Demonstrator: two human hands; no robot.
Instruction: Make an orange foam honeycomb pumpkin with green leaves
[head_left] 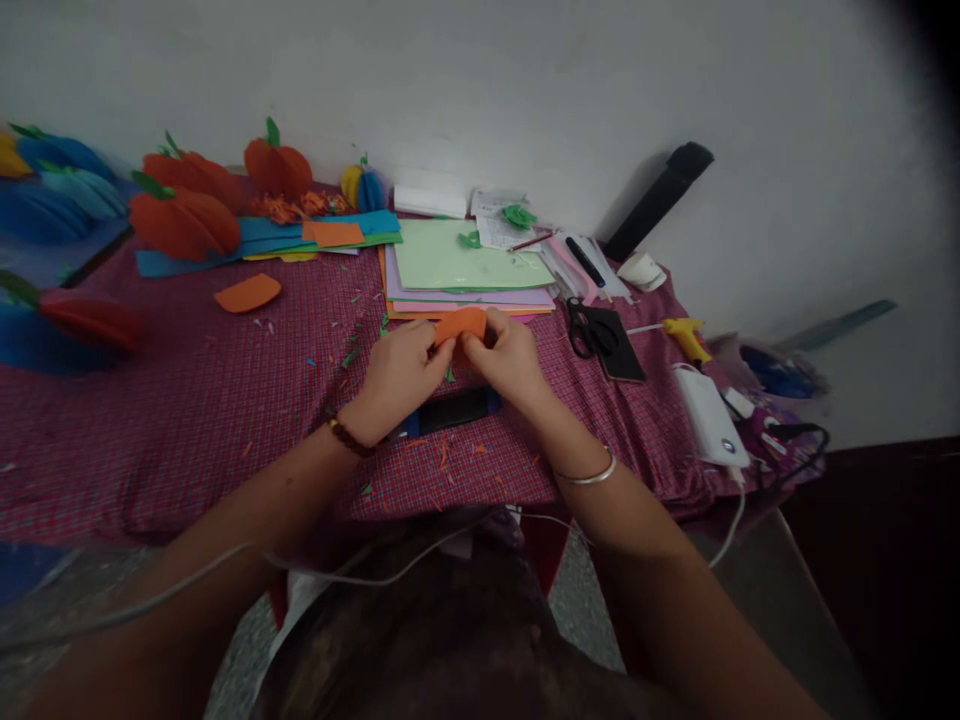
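My left hand [401,375] and my right hand [506,358] meet above the middle of the table, both pinching a folded orange paper piece [461,324]. The fingers of each hand are closed on its lower edge, and the rounded top of the paper shows above them. A dark flat object [450,411] lies on the red checked cloth [187,410] right under my hands. Just beyond the hands lies a stack of coloured paper sheets [465,272] with a pale green sheet on top.
Orange paper pumpkins [184,222] and blue ones [64,170] stand at the back left, and an orange cut-out [247,293] lies loose. On the right are scissors [579,328], a yellow glue gun [686,335] and a white power bank [710,415]. Paper scraps litter the cloth.
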